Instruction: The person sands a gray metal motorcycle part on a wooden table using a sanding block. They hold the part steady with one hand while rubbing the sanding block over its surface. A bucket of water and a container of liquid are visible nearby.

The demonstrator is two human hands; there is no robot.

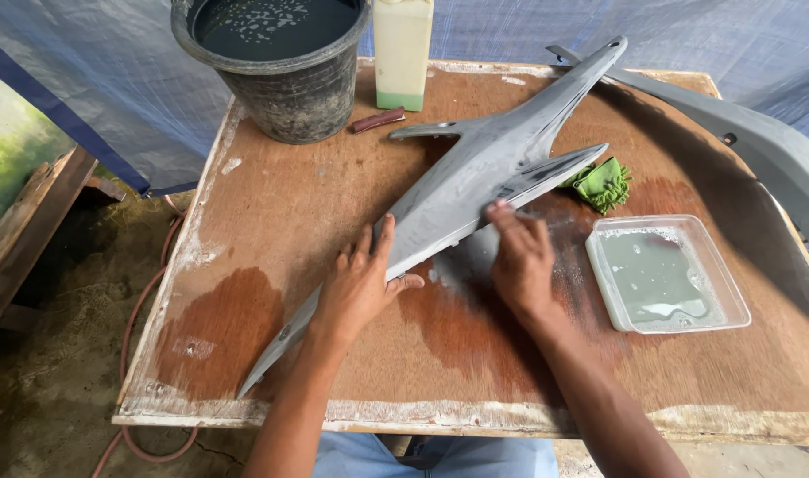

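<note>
A long grey plastic body panel [475, 168] lies diagonally across a wet wooden table [271, 230]. My left hand [358, 283] rests flat on the panel's lower part, fingers spread, pinning it down. My right hand [521, 257] presses its fingertips against the panel's lower edge near the middle; whether something thin lies under the fingers is hidden. Grey slurry smears the wood around the right hand.
A black bucket [280, 62] of water stands at the back left, a pale plastic bottle [402, 49] beside it. A clear tray [665, 274] with cloudy water sits at right, a green cloth [602, 183] behind it. Another grey panel [758, 142] lies far right. A hose [139, 310] hangs left.
</note>
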